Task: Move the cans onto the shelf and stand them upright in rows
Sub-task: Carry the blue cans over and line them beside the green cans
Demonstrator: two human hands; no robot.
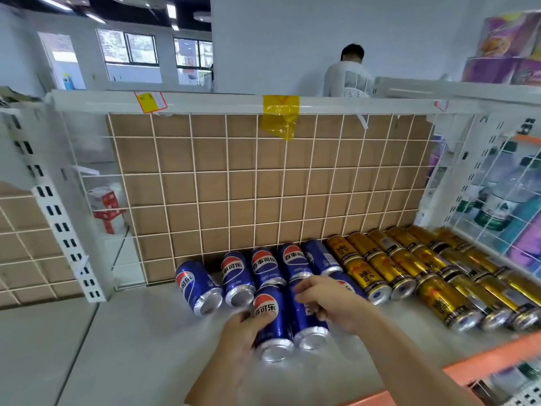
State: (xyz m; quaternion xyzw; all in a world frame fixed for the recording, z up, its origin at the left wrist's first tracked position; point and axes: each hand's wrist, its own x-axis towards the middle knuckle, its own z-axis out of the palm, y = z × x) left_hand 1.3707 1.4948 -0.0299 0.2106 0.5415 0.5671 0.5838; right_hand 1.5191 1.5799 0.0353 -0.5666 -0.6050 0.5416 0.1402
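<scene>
Several blue cola cans stand upright on the white shelf (140, 347), in rows in front of the wire grid back. My left hand (243, 335) grips a blue can (270, 320) at the front left of the group. My right hand (328, 300) curls round the blue can beside it (307, 320). One blue can (197, 287) stands a little apart at the left. Behind stand more blue cans (265, 266). To the right, gold cans (409, 265) fill several rows.
A white wire grid (234, 186) with brown board behind it backs the shelf. Slotted white uprights (58, 218) stand at the left. Water bottles (497, 206) sit behind mesh at the right. An orange edge strip (483, 358) runs along the shelf front. A person stands beyond the shelf.
</scene>
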